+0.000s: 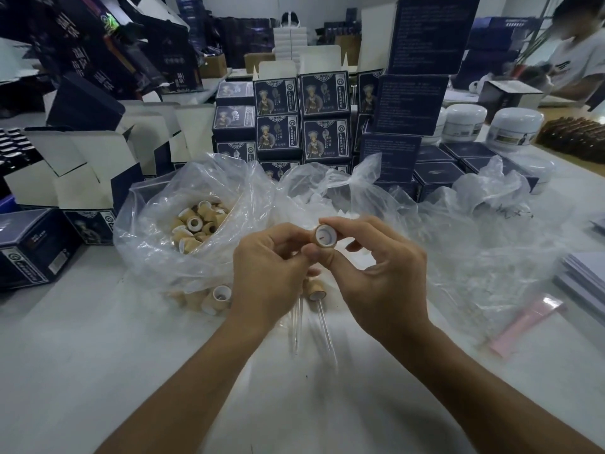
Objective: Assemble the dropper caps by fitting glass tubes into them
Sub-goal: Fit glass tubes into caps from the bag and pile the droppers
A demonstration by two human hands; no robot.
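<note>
Wood-coloured cap (324, 235), pinched in my right hand (376, 273) above the table, faces me to expose its socket, while my left hand (271, 267) curls beside it, contents hidden.

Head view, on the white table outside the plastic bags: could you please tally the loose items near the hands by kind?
Tan dropper cap with white liner, pinched in the right hand: 1
Assembled droppers with clear glass tubes, lying on the table: 2 (one cap hidden behind the left hand)
Flat pink packet: 1
Total: 4
</note>
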